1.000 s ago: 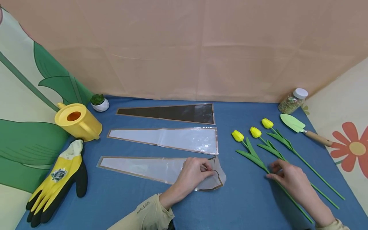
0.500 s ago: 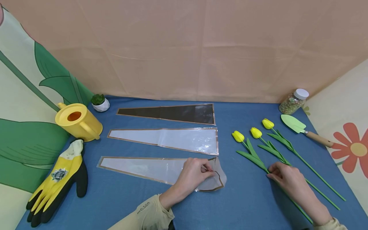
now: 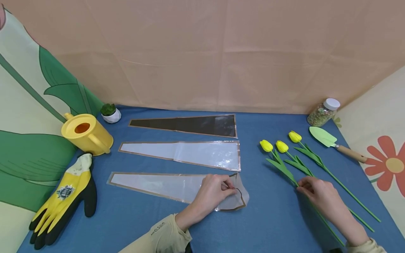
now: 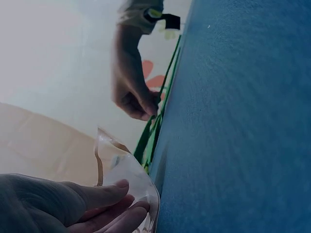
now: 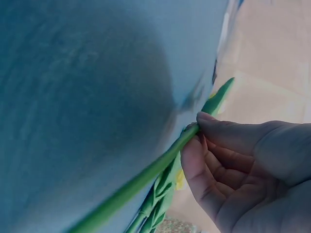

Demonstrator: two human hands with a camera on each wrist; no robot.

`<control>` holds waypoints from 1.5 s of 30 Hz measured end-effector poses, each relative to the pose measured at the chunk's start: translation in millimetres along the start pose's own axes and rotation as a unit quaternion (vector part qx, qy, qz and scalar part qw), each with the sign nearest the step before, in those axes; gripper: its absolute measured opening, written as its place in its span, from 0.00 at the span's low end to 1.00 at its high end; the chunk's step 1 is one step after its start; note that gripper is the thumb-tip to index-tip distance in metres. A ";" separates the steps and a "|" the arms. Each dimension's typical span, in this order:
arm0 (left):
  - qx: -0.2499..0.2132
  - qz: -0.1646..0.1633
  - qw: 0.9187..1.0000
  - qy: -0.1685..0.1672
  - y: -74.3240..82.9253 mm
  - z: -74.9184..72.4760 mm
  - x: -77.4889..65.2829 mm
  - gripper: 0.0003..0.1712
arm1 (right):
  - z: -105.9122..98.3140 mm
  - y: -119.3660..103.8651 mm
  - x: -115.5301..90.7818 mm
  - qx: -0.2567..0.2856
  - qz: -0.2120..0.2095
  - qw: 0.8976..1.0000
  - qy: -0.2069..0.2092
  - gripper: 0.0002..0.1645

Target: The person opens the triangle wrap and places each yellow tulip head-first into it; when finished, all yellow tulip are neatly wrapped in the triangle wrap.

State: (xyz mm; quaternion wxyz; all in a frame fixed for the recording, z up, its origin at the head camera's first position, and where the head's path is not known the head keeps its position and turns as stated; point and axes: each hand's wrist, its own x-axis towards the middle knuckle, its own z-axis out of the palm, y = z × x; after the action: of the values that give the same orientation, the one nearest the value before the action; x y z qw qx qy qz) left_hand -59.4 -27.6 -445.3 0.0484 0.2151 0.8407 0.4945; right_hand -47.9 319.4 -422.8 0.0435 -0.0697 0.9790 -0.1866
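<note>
The right hand (image 3: 320,194) is pinching the leftmost tulip (image 3: 282,169) by its stem; the bloom (image 3: 266,146) is shifting rightward, so lifting seems to be starting, while the left hand (image 3: 211,191) is gripping the near plastic sleeve (image 3: 158,180) at its right end

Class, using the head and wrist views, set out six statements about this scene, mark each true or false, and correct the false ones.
1. The person's right grip pinches a yellow tulip by its green stem. True.
2. There are four yellow tulips. False: there are three.
3. A black, brown-edged, tapered plastic sleeve lies farthest of the three sleeves from the person. True.
4. The left grip rests on the black sleeve. False: it holds the pale, brown-edged, tapered plastic sleeve nearest the person.
5. The yellow, black and white glove lies nearer the person than the yellow watering can. True.
6. The watering can is right of the tulips. False: it is left of them.
</note>
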 end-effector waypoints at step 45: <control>0.002 -0.002 1.000 -0.003 0.6 -0.1 0.3 0.07 | -44.6 -27.6 -27.3 0.489 0.057 0.860 0.132 0.06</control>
State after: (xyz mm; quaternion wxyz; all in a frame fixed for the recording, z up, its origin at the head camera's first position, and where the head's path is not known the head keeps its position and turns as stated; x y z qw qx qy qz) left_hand -59.5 -27.3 -444.7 0.0518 0.2151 0.8420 0.4921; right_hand -22.6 314.1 -369.6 -0.0471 0.0422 0.7604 -0.6463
